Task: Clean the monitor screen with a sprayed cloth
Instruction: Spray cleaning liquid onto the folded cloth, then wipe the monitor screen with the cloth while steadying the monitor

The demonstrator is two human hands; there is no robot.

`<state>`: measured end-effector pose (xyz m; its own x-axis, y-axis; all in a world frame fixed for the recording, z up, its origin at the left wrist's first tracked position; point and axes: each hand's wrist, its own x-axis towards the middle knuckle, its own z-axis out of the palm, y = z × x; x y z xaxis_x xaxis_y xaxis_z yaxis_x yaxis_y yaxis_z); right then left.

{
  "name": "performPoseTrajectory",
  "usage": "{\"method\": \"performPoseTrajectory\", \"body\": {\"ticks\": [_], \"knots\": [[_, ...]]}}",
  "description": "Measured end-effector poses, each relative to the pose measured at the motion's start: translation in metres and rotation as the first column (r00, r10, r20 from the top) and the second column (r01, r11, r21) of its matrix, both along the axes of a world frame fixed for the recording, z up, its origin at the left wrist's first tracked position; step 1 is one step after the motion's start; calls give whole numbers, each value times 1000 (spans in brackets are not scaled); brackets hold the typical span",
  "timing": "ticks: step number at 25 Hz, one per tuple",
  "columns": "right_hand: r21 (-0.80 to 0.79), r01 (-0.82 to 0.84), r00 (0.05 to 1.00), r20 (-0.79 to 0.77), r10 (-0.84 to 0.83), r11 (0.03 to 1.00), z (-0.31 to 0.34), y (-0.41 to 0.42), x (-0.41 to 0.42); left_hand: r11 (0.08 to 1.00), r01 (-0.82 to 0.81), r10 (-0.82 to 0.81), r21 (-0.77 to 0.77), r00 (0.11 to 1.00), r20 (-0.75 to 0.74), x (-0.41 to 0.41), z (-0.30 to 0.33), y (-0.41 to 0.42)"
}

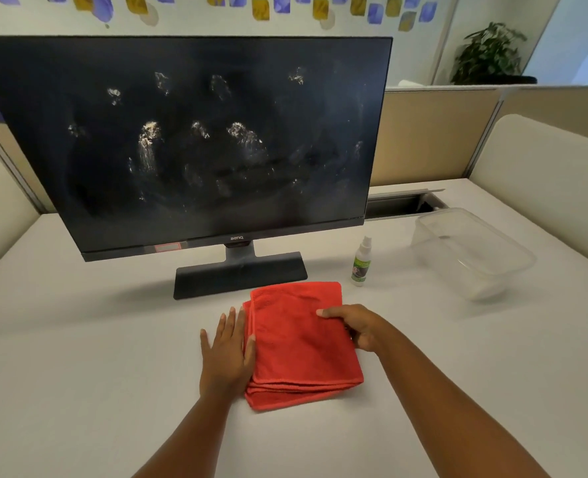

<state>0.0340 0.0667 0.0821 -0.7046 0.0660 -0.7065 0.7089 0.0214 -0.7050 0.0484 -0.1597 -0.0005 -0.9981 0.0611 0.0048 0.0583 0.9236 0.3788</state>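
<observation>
A black monitor [196, 139] stands on the white desk, its dark screen dotted with several white smudges. A folded red cloth [299, 343] lies flat in front of its stand [241, 274]. My left hand [225, 350] rests flat on the desk against the cloth's left edge, fingers spread, thumb touching the cloth. My right hand [353, 326] grips the cloth's right edge, thumb on top and fingers curled under. A small spray bottle [361, 262] with a green label stands upright to the right of the stand, a little beyond the cloth.
A clear plastic tub [472, 253] sits on the desk [79, 339] at the right. Behind it an open cable slot [403, 203] runs along the desk's back edge. Beige partition panels [434, 132] and padded side walls enclose the desk.
</observation>
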Motion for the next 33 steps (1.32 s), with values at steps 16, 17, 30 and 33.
{"method": "performPoseTrajectory", "body": {"ticks": [16, 17, 30, 33], "knots": [[-216, 146, 931, -299, -208, 965, 69, -45, 1, 964, -77, 29, -255, 982, -184, 3, 37, -38], [-223, 147, 924, -318, -215, 964, 75, -50, -2, 968, -102, 54, -228, 977, -207, -2, 45, -42], [-238, 292, 512, -779, -362, 926, 138, -137, -25, 940, -309, 159, -142, 769, -620, -86, 182, -138], [-230, 337, 346, -872, -347, 913, 154, -170, -36, 933, -332, 153, -141, 718, -679, -105, 221, -166]]}}
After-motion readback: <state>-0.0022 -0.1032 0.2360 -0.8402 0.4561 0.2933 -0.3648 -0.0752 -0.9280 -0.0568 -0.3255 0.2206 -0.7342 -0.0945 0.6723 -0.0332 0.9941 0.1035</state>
